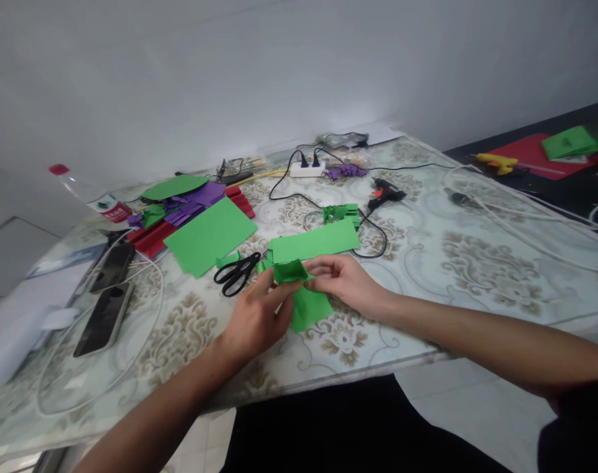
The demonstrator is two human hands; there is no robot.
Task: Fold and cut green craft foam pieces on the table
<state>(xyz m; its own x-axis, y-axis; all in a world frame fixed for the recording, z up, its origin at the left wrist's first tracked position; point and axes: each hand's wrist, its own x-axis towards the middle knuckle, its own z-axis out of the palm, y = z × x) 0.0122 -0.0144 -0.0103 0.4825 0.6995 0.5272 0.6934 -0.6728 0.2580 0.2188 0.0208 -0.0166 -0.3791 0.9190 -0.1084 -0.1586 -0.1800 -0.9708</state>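
Note:
A folded strip of green paper [312, 307] is between my hands, near the front edge of the table. Part of it stands up at the fingertips, and the lower part lies toward me. My left hand [264, 309] pinches the folded part from the left. From the right, my right hand [345, 284] grips the same strip with thumb and fingers. Just behind them lies a flat green paper strip [318, 240]. Black-handled scissors [237, 272] rest left of my left hand, by small green scraps. Beyond the flat strip sits a bundle of cut green paper [341, 213].
Green sheets [210, 236], purple paper and red folded paper [153, 242] lie at the left. A black glue gun [386, 192] and a white power strip [307, 169] with cords stand behind. Two phones [104, 318] and a bottle [102, 200] are far left. A yellow glue gun [496, 161] lies right.

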